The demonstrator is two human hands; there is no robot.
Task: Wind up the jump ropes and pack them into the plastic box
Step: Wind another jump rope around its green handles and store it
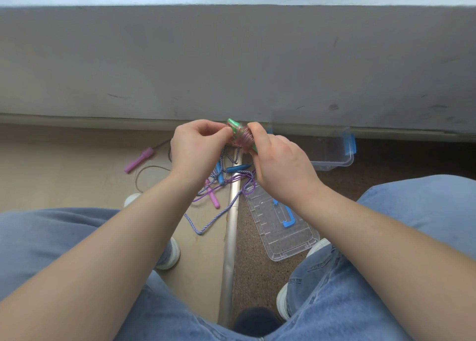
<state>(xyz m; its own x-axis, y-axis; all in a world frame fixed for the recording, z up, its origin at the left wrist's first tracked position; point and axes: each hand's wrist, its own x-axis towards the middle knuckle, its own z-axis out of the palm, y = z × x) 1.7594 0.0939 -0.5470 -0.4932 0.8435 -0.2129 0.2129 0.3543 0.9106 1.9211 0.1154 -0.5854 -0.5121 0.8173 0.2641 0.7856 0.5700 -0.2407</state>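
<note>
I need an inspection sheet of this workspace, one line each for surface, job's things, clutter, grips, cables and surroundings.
Surface: beige smooth floor at left, brown speckled carpet at right, a metal strip between them.
Job's things: green-handled jump rope with wound pink cord held in both hands; clear plastic box with blue latches open beside the grey scuffed wall; its clear lid flat on the carpet; unwound ropes, one pink plastic handle and one blue plastic handle among them, on the floor.
Clutter: nothing seen.
Grips: left hand pinches the rope's cord; right hand grips the wound bundle.
Cables: nothing seen, only rope cords.
Surroundings: the wall ahead; the person's blue jeans below.
</note>
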